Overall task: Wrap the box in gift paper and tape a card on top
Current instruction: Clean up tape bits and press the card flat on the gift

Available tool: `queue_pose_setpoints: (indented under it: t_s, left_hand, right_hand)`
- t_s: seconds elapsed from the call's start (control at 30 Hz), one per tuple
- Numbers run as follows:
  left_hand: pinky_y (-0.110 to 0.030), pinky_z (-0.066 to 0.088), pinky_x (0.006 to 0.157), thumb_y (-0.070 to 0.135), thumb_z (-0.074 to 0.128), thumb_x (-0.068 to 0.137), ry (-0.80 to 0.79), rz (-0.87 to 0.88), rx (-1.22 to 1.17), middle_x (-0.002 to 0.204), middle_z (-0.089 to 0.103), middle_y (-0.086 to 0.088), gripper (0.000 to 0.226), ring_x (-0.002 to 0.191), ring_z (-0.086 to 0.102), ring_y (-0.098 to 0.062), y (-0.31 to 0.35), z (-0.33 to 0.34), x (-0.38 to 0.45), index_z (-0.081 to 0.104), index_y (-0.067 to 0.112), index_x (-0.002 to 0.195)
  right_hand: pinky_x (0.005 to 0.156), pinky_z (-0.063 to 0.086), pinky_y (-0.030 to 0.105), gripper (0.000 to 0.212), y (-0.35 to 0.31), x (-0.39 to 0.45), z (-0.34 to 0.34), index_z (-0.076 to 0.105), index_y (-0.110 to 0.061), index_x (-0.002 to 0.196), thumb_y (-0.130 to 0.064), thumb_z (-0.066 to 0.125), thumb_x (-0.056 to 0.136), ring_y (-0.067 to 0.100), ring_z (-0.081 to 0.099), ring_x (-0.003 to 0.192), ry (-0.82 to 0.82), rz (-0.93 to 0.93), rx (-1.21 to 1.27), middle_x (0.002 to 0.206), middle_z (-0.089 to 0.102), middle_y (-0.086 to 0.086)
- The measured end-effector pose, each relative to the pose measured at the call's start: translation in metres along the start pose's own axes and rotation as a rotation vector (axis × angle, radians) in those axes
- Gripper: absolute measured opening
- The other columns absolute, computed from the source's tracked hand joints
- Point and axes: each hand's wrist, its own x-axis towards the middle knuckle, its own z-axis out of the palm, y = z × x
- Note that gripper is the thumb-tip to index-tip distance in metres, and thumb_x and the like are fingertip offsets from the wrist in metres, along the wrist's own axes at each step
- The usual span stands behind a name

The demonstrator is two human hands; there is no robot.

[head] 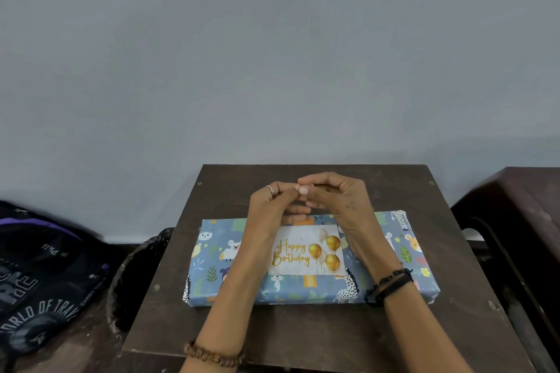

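Note:
The box (312, 288), wrapped in blue animal-print gift paper, lies flat across the middle of the dark wooden table (303, 330). A white "Happy Birthday" card (306, 251) with gold balloons lies on top of it at the centre. Both hands hover above the box's far edge with their fingertips meeting. My right hand (339, 197) curls round what looks like a small tape roll, mostly hidden in its fingers. My left hand (269, 206), with a ring on one finger, pinches at the tape's end beside the right fingertips. The tape itself is too small to see clearly.
A dark backpack (39, 281) with white lettering lies on the left. A black round object (133, 278) sits between it and the table. A dark brown chair or stool (515, 206) stands at the right. A grey wall is behind the table.

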Motion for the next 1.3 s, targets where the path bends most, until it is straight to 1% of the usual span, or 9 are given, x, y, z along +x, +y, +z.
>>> queue_pose_setpoints:
  t_s: [0.13, 0.33, 0.47, 0.57, 0.73, 0.83, 0.93, 1.03, 1.3]
  left_hand:
    - [-0.024, 0.058, 0.06, 0.009, 0.053, 0.093, -0.013, 0.017, -0.045, 0.069, 0.071, -0.006, 0.016, 0.064, 0.068, -0.012, 0.0, -0.002, -0.002, 0.066, 0.002, 0.089]
    - [-0.021, 0.057, 0.061, 0.009, 0.052, 0.093, -0.023, 0.018, -0.085, 0.071, 0.072, -0.001, 0.018, 0.067, 0.069, -0.01, -0.002, -0.004, -0.002, 0.068, 0.007, 0.087]
    - [-0.016, 0.055, 0.061, 0.007, 0.059, 0.088, 0.013, 0.053, -0.088, 0.072, 0.071, -0.003, 0.011, 0.068, 0.069, -0.008, -0.005, -0.005, -0.001, 0.069, 0.003, 0.09]
    - [-0.015, 0.054, 0.06, 0.004, 0.061, 0.086, 0.046, 0.071, -0.079, 0.07, 0.071, 0.0, 0.008, 0.067, 0.069, -0.007, -0.008, -0.005, 0.001, 0.069, 0.007, 0.086]
    - [-0.015, 0.054, 0.057, 0.0, 0.063, 0.084, 0.096, 0.108, -0.044, 0.068, 0.069, -0.001, 0.01, 0.063, 0.068, -0.006, -0.009, -0.001, 0.004, 0.067, 0.008, 0.089]
    - [-0.016, 0.054, 0.057, -0.001, 0.062, 0.085, 0.105, 0.127, -0.029, 0.069, 0.069, -0.002, 0.013, 0.063, 0.068, -0.006, -0.01, -0.001, 0.004, 0.066, 0.008, 0.093]
    - [-0.015, 0.053, 0.057, -0.001, 0.061, 0.085, 0.106, 0.13, -0.032, 0.072, 0.07, -0.003, 0.013, 0.064, 0.068, -0.007, -0.01, -0.001, 0.004, 0.066, 0.009, 0.093]
    - [-0.014, 0.053, 0.058, 0.0, 0.059, 0.087, 0.094, 0.133, -0.016, 0.075, 0.07, -0.005, 0.013, 0.065, 0.068, -0.007, -0.011, -0.002, 0.003, 0.068, 0.009, 0.088]
    - [-0.014, 0.053, 0.062, 0.002, 0.056, 0.089, 0.046, 0.127, -0.028, 0.074, 0.072, 0.001, 0.019, 0.07, 0.069, -0.009, -0.011, -0.003, 0.002, 0.071, 0.012, 0.085]
  right_hand:
    - [0.065, 0.05, 0.014, 0.011, 0.002, -0.001, 0.004, 0.07, -0.015, 0.079, -0.006, 0.073, 0.075, 0.003, 0.064, 0.071, 0.051, -0.085, -0.072, 0.074, 0.07, -0.004]
    - [0.073, 0.051, 0.018, 0.026, 0.007, -0.002, 0.001, 0.064, -0.021, 0.097, -0.012, 0.075, 0.076, 0.013, 0.069, 0.08, 0.121, -0.094, -0.121, 0.079, 0.072, 0.005]
    - [0.075, 0.051, 0.016, 0.032, 0.006, -0.002, 0.001, 0.062, -0.021, 0.107, -0.01, 0.072, 0.078, 0.011, 0.069, 0.083, 0.086, -0.1, -0.135, 0.08, 0.074, 0.004]
    - [0.074, 0.054, 0.02, 0.033, 0.005, -0.002, 0.002, 0.06, -0.019, 0.112, -0.005, 0.067, 0.082, 0.016, 0.07, 0.083, 0.037, -0.106, -0.105, 0.084, 0.074, 0.007]
    - [0.079, 0.054, 0.021, 0.039, 0.005, -0.002, 0.0, 0.054, -0.022, 0.118, 0.001, 0.059, 0.087, 0.014, 0.07, 0.089, -0.032, -0.102, -0.108, 0.091, 0.074, 0.004]
    - [0.082, 0.054, 0.022, 0.044, 0.006, -0.001, -0.001, 0.052, -0.02, 0.123, 0.002, 0.061, 0.085, 0.014, 0.07, 0.091, -0.033, -0.089, -0.08, 0.091, 0.074, 0.005]
    - [0.08, 0.056, 0.025, 0.048, 0.007, 0.0, -0.001, 0.051, -0.017, 0.121, -0.001, 0.069, 0.08, 0.016, 0.071, 0.085, 0.033, -0.072, -0.041, 0.084, 0.074, 0.005]
    - [0.077, 0.056, 0.025, 0.046, 0.009, 0.002, 0.0, 0.05, -0.02, 0.11, -0.001, 0.073, 0.075, 0.016, 0.07, 0.077, 0.087, -0.066, -0.057, 0.074, 0.073, 0.004]
    - [0.071, 0.053, 0.02, 0.039, 0.01, 0.004, 0.0, 0.046, -0.021, 0.094, -0.001, 0.074, 0.074, 0.013, 0.068, 0.071, 0.113, -0.061, -0.074, 0.071, 0.07, 0.005]
